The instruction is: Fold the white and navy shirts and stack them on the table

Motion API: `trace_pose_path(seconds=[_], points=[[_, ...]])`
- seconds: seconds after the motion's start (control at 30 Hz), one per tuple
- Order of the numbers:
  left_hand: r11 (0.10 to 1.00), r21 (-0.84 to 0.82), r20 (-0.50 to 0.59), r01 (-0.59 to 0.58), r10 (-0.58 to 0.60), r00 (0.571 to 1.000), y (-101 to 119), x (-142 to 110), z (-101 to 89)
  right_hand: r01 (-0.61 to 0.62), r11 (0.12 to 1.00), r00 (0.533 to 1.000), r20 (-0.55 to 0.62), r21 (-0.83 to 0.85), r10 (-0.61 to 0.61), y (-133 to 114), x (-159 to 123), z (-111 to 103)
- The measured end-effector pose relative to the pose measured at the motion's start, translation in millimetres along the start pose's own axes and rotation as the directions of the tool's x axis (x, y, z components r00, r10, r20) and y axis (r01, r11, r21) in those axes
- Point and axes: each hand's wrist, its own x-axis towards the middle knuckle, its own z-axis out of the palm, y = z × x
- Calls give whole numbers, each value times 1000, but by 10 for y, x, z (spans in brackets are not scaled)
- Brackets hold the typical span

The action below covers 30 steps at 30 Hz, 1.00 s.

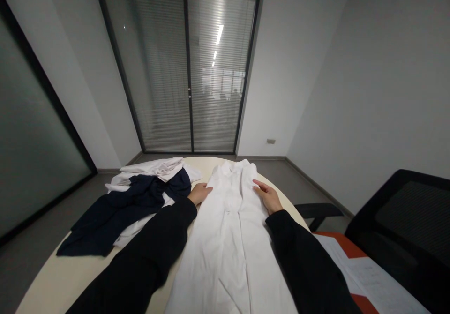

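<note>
A white garment [230,239] lies stretched lengthwise down the middle of a round cream table [63,276]. My left hand [199,193] rests flat on the garment's left edge near its far end, fingers out. On the right side of the same garment lies my right hand [267,195], also flat with fingers extended. Both arms wear black sleeves. Neither hand grips anything.
A dark navy garment [123,211] lies heaped over other white clothes [154,168] at the table's far left. A black office chair [401,225] stands at the right, with white sheets on an orange surface [355,267] beside it. Glass doors with blinds [186,70] are ahead.
</note>
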Motion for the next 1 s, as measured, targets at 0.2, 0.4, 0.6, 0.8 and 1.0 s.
trace_pose_path(seconds=[0.2,0.4,0.6,0.8,1.0], points=[[996,-86,42,2,1,999,64,-63,-3,24,983,998,57,181,-35,-161,-62,88],[970,-241,179,41,3,984,164,-189,-9,-74,931,971,238,358,-15,-386,-227,182],[848,-489,245,204,-91,965,318,-286,65,-112,960,954,298,255,32,-570,-353,291],[878,-421,291,229,-108,951,398,-401,63,-2,996,920,391,85,-31,-699,-393,186],[910,-408,215,66,25,976,468,-524,52,199,977,885,441,-73,-148,-842,-482,20]])
